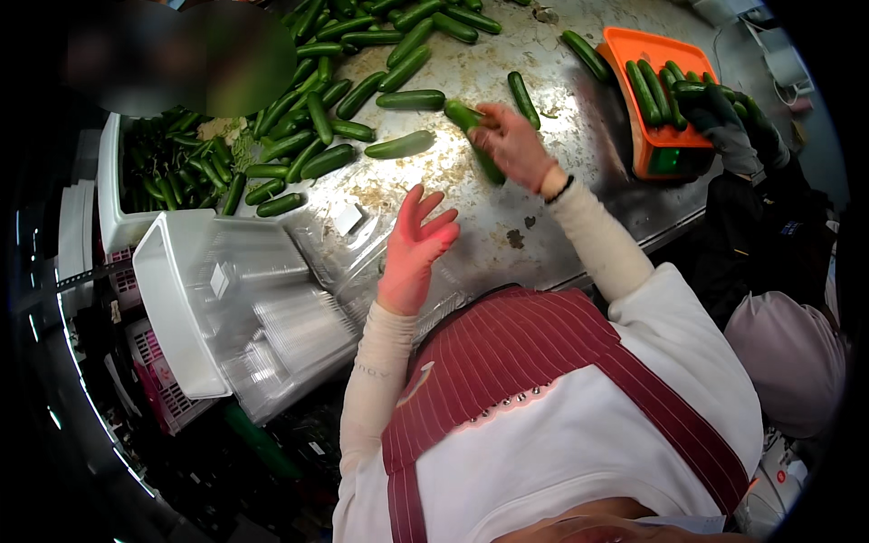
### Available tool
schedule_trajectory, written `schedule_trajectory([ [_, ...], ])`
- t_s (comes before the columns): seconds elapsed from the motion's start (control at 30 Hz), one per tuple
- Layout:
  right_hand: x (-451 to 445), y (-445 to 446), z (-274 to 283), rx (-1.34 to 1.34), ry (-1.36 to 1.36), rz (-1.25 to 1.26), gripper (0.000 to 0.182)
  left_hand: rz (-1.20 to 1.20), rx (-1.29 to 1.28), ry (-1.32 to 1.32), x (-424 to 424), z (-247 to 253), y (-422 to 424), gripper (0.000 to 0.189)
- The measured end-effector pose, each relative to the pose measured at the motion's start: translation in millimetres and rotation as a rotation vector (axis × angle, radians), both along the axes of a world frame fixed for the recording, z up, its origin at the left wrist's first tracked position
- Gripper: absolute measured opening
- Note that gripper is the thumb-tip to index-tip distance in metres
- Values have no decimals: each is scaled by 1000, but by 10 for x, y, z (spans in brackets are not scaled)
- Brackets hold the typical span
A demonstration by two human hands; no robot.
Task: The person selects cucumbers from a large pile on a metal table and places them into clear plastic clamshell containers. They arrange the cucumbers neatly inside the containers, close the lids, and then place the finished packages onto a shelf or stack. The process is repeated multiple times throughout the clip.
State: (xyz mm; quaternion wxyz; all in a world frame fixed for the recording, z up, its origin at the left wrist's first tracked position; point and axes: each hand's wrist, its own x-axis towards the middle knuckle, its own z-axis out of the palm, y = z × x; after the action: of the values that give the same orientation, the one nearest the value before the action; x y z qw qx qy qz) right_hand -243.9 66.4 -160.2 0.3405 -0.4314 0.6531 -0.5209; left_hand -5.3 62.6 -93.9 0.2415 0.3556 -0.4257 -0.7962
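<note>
My right hand (pixel 506 142) has its fingers around the middle of a green cucumber (pixel 490 166), whose lower end is blurred, over the metal table (pixel 468 251). Fingers spread and palm up, my left hand (pixel 415 248) holds nothing above the near part of the table. Between the hands and a large heap of cucumbers (pixel 326 129) lie single ones, among them a pale-looking cucumber (pixel 400 145) and a darker cucumber (pixel 411 100). Beyond my right hand rests another cucumber (pixel 523 100).
Stacked clear plastic trays (pixel 299 326) lean by a white foam box (pixel 183 305) at the left. Another foam box (pixel 108 176) holds small green peppers (pixel 183 170). At the right, a co-worker's gloved hands (pixel 730 132) hold cucumbers over an orange scale (pixel 652 47) with cucumbers on it.
</note>
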Motion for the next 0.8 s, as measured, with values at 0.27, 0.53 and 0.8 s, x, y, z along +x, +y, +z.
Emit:
schedule_trajectory([
  [0.27,592,463,91,-74,446,160,45,-59,89,-157,-142,-203,3,32],
  [0.53,-94,7,-588,298,817,-252,49,49,43,-333,-112,10,-23,21],
  [0.8,84,129,268,-174,385,59,37,58,-941,-325,-137,-53,-234,50],
])
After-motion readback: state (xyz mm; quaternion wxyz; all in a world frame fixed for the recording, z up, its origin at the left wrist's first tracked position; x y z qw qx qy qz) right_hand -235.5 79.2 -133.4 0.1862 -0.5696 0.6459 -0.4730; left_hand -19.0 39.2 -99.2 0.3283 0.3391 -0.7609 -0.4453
